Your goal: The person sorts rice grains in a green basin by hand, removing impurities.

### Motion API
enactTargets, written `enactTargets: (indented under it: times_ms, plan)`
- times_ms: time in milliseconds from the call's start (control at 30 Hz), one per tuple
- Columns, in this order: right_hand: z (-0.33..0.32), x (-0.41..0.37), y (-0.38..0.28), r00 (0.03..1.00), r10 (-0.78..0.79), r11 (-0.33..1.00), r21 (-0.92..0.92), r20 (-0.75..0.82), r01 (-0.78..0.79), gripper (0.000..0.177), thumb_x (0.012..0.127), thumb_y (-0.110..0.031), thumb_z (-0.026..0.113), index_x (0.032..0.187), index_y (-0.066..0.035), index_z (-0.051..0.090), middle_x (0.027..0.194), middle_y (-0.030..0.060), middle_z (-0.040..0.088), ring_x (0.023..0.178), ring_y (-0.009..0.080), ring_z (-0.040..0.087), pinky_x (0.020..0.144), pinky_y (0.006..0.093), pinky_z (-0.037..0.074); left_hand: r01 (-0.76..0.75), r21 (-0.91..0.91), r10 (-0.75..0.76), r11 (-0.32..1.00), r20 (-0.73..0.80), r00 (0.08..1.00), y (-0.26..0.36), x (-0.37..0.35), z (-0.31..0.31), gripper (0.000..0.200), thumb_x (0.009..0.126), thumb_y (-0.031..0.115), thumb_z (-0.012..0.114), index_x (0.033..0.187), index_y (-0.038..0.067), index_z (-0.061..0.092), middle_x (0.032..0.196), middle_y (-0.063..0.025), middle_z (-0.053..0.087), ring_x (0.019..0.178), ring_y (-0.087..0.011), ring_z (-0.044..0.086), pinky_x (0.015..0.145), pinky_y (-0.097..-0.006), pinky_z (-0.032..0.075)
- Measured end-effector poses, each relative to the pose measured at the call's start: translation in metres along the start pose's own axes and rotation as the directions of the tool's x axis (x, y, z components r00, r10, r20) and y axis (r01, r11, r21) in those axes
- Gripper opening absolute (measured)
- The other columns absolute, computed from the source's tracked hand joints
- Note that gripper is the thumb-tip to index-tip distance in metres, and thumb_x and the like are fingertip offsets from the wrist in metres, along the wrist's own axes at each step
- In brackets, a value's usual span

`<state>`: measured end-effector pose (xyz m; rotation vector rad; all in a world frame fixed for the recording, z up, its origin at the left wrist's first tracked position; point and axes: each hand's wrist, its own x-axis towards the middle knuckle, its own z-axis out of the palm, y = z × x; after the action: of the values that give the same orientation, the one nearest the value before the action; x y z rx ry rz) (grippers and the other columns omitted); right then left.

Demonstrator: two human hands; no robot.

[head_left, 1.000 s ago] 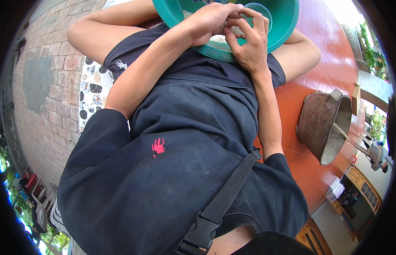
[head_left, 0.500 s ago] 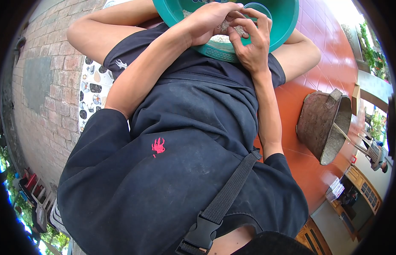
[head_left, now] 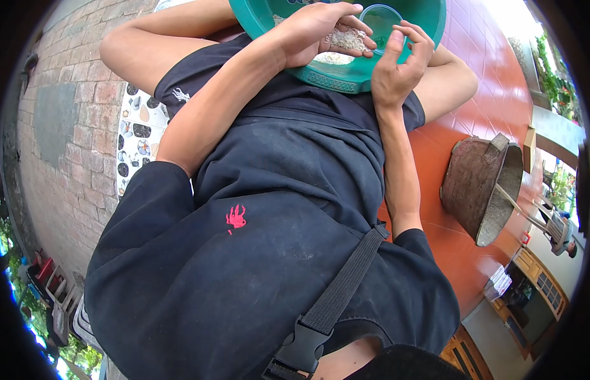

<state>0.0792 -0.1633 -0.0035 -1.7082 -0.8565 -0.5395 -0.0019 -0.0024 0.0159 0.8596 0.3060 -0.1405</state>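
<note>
Brick paving [head_left: 54,190] left of the basin; red tile floor [head_left: 431,177] to its right. Weathered tub [head_left: 472,183] on the tile, right of the basin, stick [head_left: 507,195] in it. Green basin [head_left: 323,81] at the lap, between the thighs, probably so dropped bits land inside. Holds loose pale crumbs [head_left: 333,58] and a clear cup [head_left: 384,18]; cup contents unclear. Left hand [head_left: 304,31] above the basin, palm up, fingers laid out as a shallow tray, likely to keep the pale handful [head_left: 349,40] in view. Right hand [head_left: 396,76] by the cup, fingers bent, thumb raised; can't tell if fingertips pinch anything.
</note>
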Motion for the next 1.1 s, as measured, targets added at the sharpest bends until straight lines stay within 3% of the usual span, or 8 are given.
enactTargets:
  times_ms: [133, 200, 233, 300, 333, 867, 1033, 1100]
  plan:
    - [0.003, -0.001, 0.0, 0.985, 0.068, 0.997, -0.017, -0.157, -0.071, 0.013, 0.091, -0.011, 0.069, 0.103, -0.007, 0.073, 0.121, 0.0105, 0.063, 0.117, 0.0268, 0.053, 0.102, 0.04, 0.038, -0.009, -0.005, 0.008, 1.0, -0.006, 1.0, -0.002, 0.002, -0.001, 0.046, 0.111, 0.031, 0.045, 0.115, -0.01, 0.066, 0.11, -0.0185, 0.071, 0.096, -0.0244, 0.072, 0.091, -0.0361, 0.061]
    - [-0.002, -0.001, -0.005, 0.987, -0.092, 0.991, -0.088, 0.133, 0.105, 0.014, 0.088, -0.015, 0.073, 0.1, -0.01, 0.074, 0.125, 0.0074, 0.061, 0.121, 0.0254, 0.051, 0.103, 0.0402, 0.037, -0.029, -0.062, 0.031, 0.998, 0.028, 0.999, -0.005, 0.005, -0.006, 0.045, 0.11, 0.031, 0.047, 0.116, -0.009, 0.066, 0.107, -0.0179, 0.072, 0.096, -0.0253, 0.072, 0.089, -0.0373, 0.061]
    - [-0.002, -0.002, -0.006, 0.987, -0.091, 0.991, -0.089, 0.131, 0.103, 0.014, 0.088, -0.015, 0.073, 0.1, -0.01, 0.074, 0.125, 0.0074, 0.061, 0.121, 0.0254, 0.051, 0.103, 0.0402, 0.037, -0.027, -0.061, 0.029, 0.998, 0.028, 0.999, -0.006, 0.004, -0.006, 0.045, 0.11, 0.031, 0.047, 0.116, -0.009, 0.066, 0.107, -0.0179, 0.072, 0.096, -0.0253, 0.072, 0.089, -0.0373, 0.061]
    - [-0.001, -0.002, -0.008, 0.893, -0.205, 0.961, -0.091, 0.4, 0.262, 0.015, 0.084, -0.02, 0.077, 0.098, -0.015, 0.076, 0.126, 0.0037, 0.061, 0.122, 0.025, 0.05, 0.102, 0.0397, 0.037, -0.115, -0.04, 0.115, 0.993, -0.011, 0.993, -0.009, 0.003, -0.004, 0.042, 0.11, 0.032, 0.048, 0.116, -0.005, 0.067, 0.104, -0.0148, 0.072, 0.094, -0.0232, 0.072, 0.084, -0.0356, 0.059]
    - [0.001, -0.002, -0.012, 0.879, -0.214, 0.945, -0.138, 0.427, 0.297, 0.017, 0.081, -0.023, 0.08, 0.096, -0.017, 0.077, 0.125, 0.0015, 0.061, 0.121, 0.0251, 0.05, 0.101, 0.0395, 0.037, -0.114, -0.04, 0.114, 0.993, -0.01, 0.993, -0.01, 0.004, -0.005, 0.042, 0.11, 0.032, 0.048, 0.116, -0.005, 0.067, 0.104, -0.0148, 0.072, 0.094, -0.0232, 0.072, 0.084, -0.0356, 0.059]
    - [0.001, -0.002, -0.014, 0.849, -0.215, 0.932, -0.159, 0.483, 0.326, 0.018, 0.08, -0.023, 0.08, 0.096, -0.019, 0.076, 0.129, 0.0016, 0.059, 0.121, 0.0256, 0.05, 0.1, 0.0399, 0.039, -0.059, 0.044, 0.06, 0.997, -0.006, 0.998, -0.012, 0.008, -0.011, 0.039, 0.11, 0.034, 0.049, 0.114, 0.001, 0.069, 0.1, -0.0075, 0.072, 0.083, -0.0163, 0.067, 0.076, -0.0298, 0.053]
    - [0.002, -0.002, -0.008, 0.872, -0.206, 0.956, -0.1, 0.444, 0.276, 0.011, 0.09, -0.019, 0.074, 0.099, -0.012, 0.073, 0.128, 0.0036, 0.061, 0.119, 0.0269, 0.052, 0.099, 0.0408, 0.041, -0.123, 0.005, 0.122, 0.992, 0.06, 0.991, -0.01, 0.003, -0.004, 0.04, 0.11, 0.033, 0.048, 0.117, -0.001, 0.067, 0.104, -0.0093, 0.071, 0.089, -0.0176, 0.069, 0.081, -0.0314, 0.056]
    - [0.003, -0.003, -0.006, 0.876, -0.196, 0.962, -0.085, 0.44, 0.258, 0.01, 0.093, -0.018, 0.072, 0.099, -0.01, 0.073, 0.128, 0.0041, 0.062, 0.118, 0.027, 0.052, 0.099, 0.0407, 0.041, -0.12, 0.015, 0.121, 0.993, -0.042, 0.992, -0.011, 0.006, -0.005, 0.039, 0.11, 0.032, 0.049, 0.118, -0.002, 0.067, 0.108, -0.0108, 0.071, 0.095, -0.0186, 0.069, 0.085, -0.0327, 0.057]
